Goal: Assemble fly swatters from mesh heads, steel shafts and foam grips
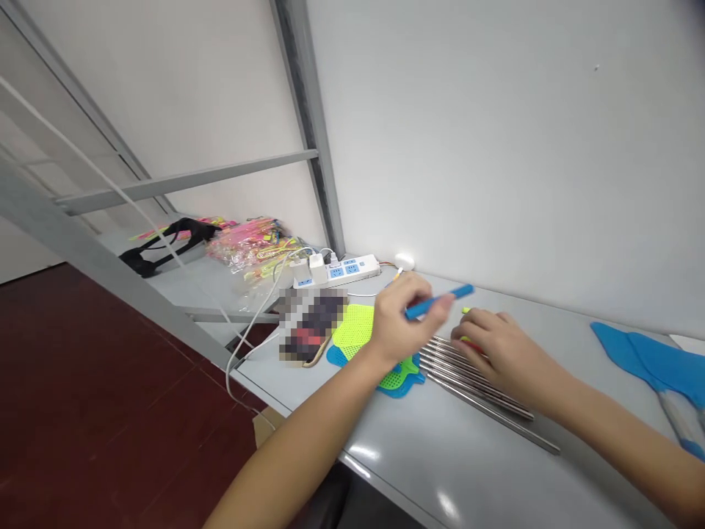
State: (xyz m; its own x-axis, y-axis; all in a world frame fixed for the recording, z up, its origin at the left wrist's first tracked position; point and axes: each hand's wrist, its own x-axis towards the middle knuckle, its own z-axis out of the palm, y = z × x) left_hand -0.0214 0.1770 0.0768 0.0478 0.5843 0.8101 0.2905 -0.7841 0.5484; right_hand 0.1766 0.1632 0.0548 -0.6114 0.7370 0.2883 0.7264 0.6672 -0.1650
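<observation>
My left hand (399,319) is closed around a short blue stick-like handle (446,300) and holds it above the grey table (440,455). My right hand (496,345) rests curled over a row of several long metal rods (485,386), with a bit of yellow and red showing under its fingers. Yellow and blue mesh swatter heads (358,330) lie flat just below my left wrist.
A white and blue power strip (341,270) with plugged chargers and cables sits by the wall. A phone (311,323) lies next to it. Bags of colourful plastic parts (253,246) and a black object (159,246) lie at the back left. Blue pieces (650,364) lie at the right.
</observation>
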